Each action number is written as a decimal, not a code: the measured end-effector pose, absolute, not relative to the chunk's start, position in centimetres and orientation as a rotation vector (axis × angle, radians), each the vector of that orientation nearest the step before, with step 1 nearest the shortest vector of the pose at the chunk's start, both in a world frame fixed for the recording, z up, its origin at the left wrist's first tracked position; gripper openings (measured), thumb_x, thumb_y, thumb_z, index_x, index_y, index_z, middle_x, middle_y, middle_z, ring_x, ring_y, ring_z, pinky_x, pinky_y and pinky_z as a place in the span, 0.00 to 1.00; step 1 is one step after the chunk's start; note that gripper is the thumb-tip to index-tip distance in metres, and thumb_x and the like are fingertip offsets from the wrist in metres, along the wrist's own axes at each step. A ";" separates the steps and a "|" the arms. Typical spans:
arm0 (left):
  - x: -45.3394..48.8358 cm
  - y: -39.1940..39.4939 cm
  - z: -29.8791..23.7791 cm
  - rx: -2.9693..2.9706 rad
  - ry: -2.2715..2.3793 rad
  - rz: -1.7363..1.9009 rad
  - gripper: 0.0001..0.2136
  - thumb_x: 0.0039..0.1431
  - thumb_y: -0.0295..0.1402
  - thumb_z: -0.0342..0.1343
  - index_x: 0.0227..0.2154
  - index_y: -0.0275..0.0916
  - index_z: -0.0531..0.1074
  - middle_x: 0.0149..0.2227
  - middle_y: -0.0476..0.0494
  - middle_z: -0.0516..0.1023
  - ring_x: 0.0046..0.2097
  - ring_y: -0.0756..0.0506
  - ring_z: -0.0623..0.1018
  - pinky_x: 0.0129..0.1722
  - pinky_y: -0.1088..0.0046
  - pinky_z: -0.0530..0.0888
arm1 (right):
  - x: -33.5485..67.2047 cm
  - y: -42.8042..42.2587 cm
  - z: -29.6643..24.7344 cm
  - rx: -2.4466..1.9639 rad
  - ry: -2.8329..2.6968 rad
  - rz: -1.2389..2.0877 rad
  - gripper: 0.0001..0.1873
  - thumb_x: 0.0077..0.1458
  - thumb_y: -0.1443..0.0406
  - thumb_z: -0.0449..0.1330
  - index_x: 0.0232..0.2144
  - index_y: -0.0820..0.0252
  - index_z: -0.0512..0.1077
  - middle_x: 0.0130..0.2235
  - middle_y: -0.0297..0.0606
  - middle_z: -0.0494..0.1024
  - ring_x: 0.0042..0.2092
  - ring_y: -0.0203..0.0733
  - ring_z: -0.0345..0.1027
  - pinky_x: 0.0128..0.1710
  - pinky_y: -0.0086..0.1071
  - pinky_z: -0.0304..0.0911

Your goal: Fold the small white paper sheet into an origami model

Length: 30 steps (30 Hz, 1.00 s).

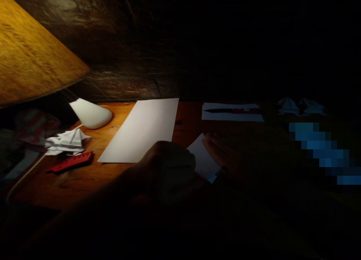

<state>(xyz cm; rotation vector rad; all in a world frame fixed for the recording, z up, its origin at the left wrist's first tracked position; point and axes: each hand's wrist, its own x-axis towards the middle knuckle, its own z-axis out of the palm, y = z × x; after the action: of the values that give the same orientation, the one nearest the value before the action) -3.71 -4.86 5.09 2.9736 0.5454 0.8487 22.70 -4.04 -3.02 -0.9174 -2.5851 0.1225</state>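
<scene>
The scene is very dark. My left hand [166, 166] is a dim curled shape in the lower middle, resting at the edge of a small white paper [203, 158]; whether it holds the paper I cannot make out. My right hand [225, 151] lies flat with fingers stretched out over the right side of that small paper. A larger blank white sheet [141, 130] lies on the wooden table [84, 177] just behind my left hand.
A lampshade [31, 49] fills the upper left, with a white lamp base [90, 113] beneath it. A folded paper figure [67, 139] and a red ruler-like strip [72, 162] lie at left. A dark pen [231, 110] rests on another sheet [232, 116]; crumpled paper [300, 105] sits far right.
</scene>
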 end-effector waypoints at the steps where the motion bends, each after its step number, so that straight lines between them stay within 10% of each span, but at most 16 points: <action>1: -3.8 -4.7 5.3 2.993 0.513 0.846 0.08 0.64 0.34 0.60 0.28 0.40 0.73 0.29 0.49 0.79 0.29 0.49 0.77 0.29 0.70 0.70 | 22.7 -4.0 -3.1 -0.922 -2.566 0.132 0.41 0.65 0.61 0.54 0.74 0.63 0.45 0.74 0.50 0.51 0.74 0.57 0.46 0.70 0.54 0.54; 11: -2.6 -2.6 3.9 2.059 1.010 1.347 0.08 0.66 0.34 0.55 0.44 0.38 0.73 0.43 0.42 0.77 0.48 0.43 0.76 0.48 0.64 0.74 | 23.4 -3.1 0.4 -1.173 -2.000 0.827 0.18 0.65 0.54 0.57 0.52 0.49 0.79 0.48 0.42 0.83 0.48 0.55 0.79 0.43 0.46 0.75; 16: -1.2 -2.8 2.4 1.551 0.820 1.019 0.16 0.62 0.46 0.61 0.43 0.37 0.75 0.43 0.40 0.81 0.43 0.43 0.80 0.44 0.66 0.77 | 23.4 -3.4 1.5 -1.478 -1.685 0.982 0.19 0.60 0.48 0.61 0.29 0.55 0.79 0.26 0.42 0.81 0.26 0.47 0.75 0.21 0.37 0.65; 22: 0.6 -3.9 1.8 1.288 0.962 0.932 0.12 0.57 0.38 0.66 0.38 0.35 0.78 0.37 0.41 0.83 0.38 0.43 0.82 0.40 0.65 0.78 | 22.8 -3.6 2.4 -1.347 -1.441 1.234 0.19 0.55 0.51 0.67 0.45 0.53 0.79 0.36 0.40 0.84 0.32 0.47 0.77 0.28 0.37 0.69; 30: -0.3 -3.3 1.9 1.276 1.089 1.072 0.10 0.57 0.38 0.65 0.36 0.37 0.80 0.37 0.44 0.82 0.39 0.46 0.80 0.39 0.71 0.76 | 23.3 -3.1 2.7 -1.283 -1.363 1.368 0.10 0.53 0.59 0.67 0.37 0.55 0.81 0.38 0.39 0.84 0.39 0.47 0.78 0.39 0.39 0.72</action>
<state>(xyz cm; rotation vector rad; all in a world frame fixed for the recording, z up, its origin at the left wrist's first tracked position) -0.33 -3.27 1.90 1.2764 1.0886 1.0723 23.35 -3.08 2.74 -1.2832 -1.3633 1.3681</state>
